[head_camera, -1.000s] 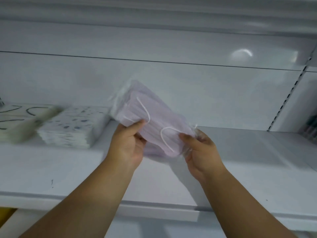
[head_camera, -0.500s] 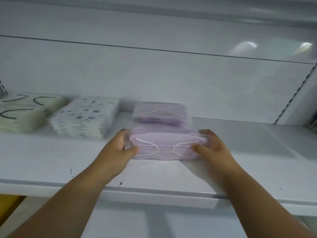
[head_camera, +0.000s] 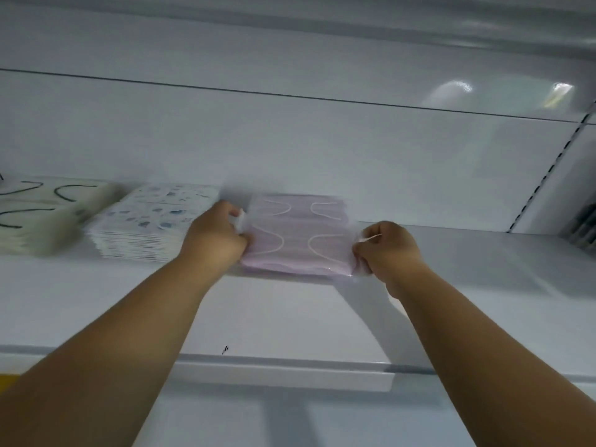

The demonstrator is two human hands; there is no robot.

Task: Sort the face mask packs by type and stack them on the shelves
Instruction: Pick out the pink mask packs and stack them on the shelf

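A pack of pale purple face masks (head_camera: 296,250) lies flat on the white shelf (head_camera: 290,321), right in front of a second purple pack (head_camera: 300,206) near the back wall. My left hand (head_camera: 214,235) grips the front pack's left end with curled fingers. At the pack's right end, my right hand (head_camera: 388,250) pinches the clear wrapper. Left of them sits a stack of white packs with blue spots (head_camera: 151,227), and further left a stack of cream packs with black ear loops (head_camera: 42,217).
The shelf's front lip (head_camera: 283,372) runs across the lower view. A slotted upright (head_camera: 548,175) rises at the right, with dark items (head_camera: 583,227) beyond it. Bare shelf surface extends right of the purple packs.
The purple pack went from tilted in the air to flat on the shelf, then slid back against the rear purple pack. Both hands moved with it and stay at its ends.
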